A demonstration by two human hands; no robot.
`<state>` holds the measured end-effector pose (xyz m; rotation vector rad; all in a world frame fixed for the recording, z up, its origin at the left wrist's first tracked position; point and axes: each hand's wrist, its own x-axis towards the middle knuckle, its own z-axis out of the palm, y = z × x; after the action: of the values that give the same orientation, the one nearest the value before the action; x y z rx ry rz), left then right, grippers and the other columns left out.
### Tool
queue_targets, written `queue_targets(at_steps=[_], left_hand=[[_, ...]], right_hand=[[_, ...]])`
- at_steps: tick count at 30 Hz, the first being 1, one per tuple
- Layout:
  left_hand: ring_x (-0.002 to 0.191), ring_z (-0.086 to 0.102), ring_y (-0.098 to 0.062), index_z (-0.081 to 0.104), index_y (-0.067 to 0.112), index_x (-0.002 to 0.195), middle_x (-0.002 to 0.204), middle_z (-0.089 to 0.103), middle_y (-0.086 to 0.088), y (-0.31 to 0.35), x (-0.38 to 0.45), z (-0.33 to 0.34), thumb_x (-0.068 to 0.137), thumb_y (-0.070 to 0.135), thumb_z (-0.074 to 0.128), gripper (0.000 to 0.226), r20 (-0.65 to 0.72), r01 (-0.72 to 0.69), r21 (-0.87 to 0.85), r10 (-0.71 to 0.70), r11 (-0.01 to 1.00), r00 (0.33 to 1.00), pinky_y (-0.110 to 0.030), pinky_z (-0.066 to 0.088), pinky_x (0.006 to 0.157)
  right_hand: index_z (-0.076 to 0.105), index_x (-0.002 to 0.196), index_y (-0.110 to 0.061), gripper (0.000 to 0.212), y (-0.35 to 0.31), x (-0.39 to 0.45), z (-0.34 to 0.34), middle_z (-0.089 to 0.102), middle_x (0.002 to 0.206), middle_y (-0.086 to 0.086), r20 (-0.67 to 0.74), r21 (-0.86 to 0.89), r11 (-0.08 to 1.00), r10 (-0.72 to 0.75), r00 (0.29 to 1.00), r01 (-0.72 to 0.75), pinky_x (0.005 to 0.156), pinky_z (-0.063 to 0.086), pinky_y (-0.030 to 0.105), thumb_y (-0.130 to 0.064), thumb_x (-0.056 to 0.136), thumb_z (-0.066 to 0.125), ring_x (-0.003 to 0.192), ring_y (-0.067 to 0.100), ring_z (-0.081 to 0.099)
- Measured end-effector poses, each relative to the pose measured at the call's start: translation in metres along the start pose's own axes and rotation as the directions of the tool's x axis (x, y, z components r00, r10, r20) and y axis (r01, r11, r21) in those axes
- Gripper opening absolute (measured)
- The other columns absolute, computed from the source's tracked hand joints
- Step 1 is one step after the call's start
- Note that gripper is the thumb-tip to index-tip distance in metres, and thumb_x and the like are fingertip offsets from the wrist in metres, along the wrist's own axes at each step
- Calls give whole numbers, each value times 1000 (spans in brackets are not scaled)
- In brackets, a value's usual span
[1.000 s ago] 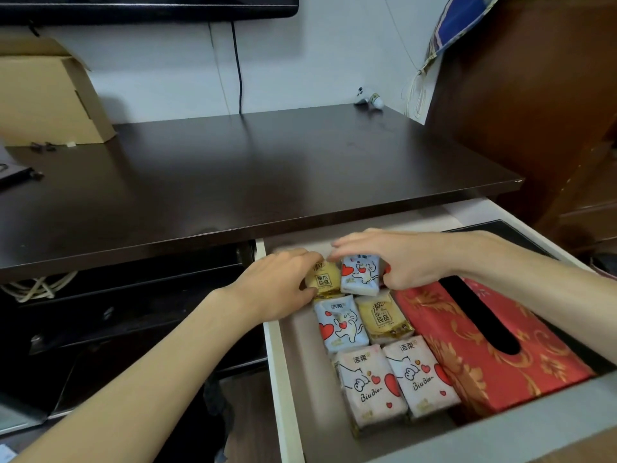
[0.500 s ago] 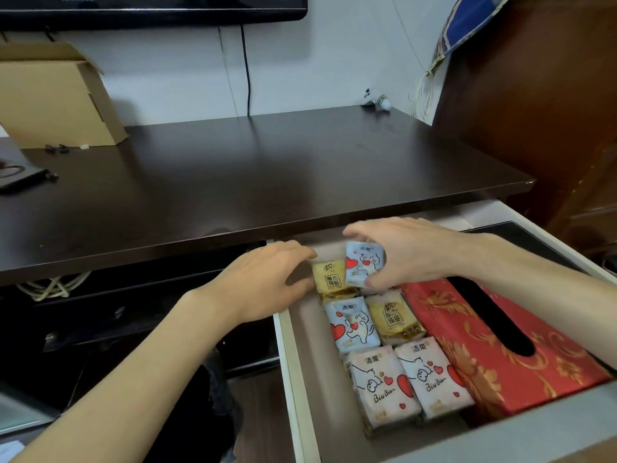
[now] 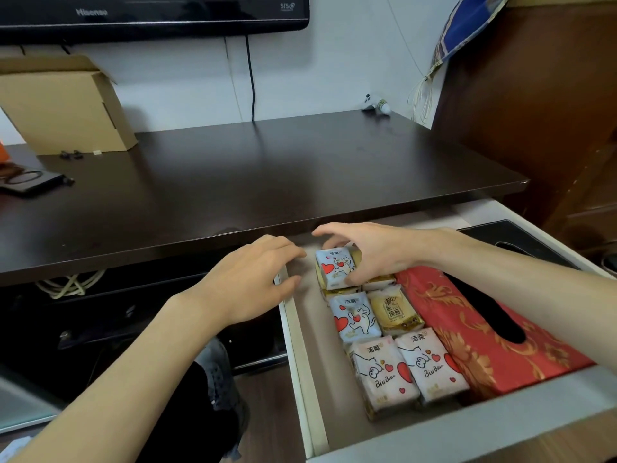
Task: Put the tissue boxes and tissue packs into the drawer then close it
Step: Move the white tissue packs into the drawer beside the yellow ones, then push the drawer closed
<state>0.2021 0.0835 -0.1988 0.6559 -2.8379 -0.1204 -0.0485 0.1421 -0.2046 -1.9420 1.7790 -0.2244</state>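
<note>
The white drawer stands pulled out below the dark desk. Inside lie several small tissue packs in two columns: two pink ones at the front, a blue one and a yellow one behind. A red patterned tissue box lies to their right, and a black tissue box sits further back right. My right hand grips a blue pack with hearts on top of yellow packs at the back. My left hand hovers over the drawer's left wall, fingers apart, holding nothing.
The dark desk top overhangs the back of the drawer. A cardboard box and a dark flat device sit on it at the left. A brown wooden cabinet stands at the right. A TV hangs above.
My right hand has shifted the blue pack to the left, onto the yellow pack at the back. My left hand has let go of the yellow pack and drawn back to the drawer's left wall.
</note>
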Motion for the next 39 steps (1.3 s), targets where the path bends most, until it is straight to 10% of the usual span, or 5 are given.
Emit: queue_targets(at_steps=[7,13,23,30,39], left_hand=[[130,41,-9,53,24,136,132,53,8,5,-4,-3,96,38,55,42,-10,-24,2,24,1000,1000,-31,42,103],[121,51,-9,55,28,133,128,59,11,19,-17,-4,95,39,55,40,-57,0,-34,-2,999,998,-33,48,94],[104,61,4,70,37,113,106,69,26,110,-79,-18,89,48,56,30,-80,35,-532,-91,846,993,-20,50,79],[116,49,9,48,44,134,122,53,36,172,-121,9,89,68,42,51,-103,-5,-358,-34,934,994,-31,49,87],[82,69,-22,60,23,122,97,71,5,167,-112,42,90,45,59,39,-231,-120,39,126,992,965,-40,52,46]], right_hand=[[24,160,-35,93,-5,-10,2,48,155,-12,-34,20,999,32,999,-31,102,45,24,-34,84,78,132,5,52],[52,144,-35,53,-17,-73,-10,63,132,-19,-245,-13,1000,13,969,-17,102,48,28,-35,94,68,118,-5,58],[62,135,-38,41,-8,-239,44,55,138,-25,-359,-95,992,46,932,-85,108,39,26,-48,95,54,133,-5,46],[52,146,-29,45,27,-295,93,44,152,-15,-573,-29,975,164,803,-220,117,25,35,-47,107,40,146,6,32],[52,147,-26,60,44,-283,107,42,158,-10,-649,-240,941,27,760,-239,113,15,31,-60,105,26,143,17,32]])
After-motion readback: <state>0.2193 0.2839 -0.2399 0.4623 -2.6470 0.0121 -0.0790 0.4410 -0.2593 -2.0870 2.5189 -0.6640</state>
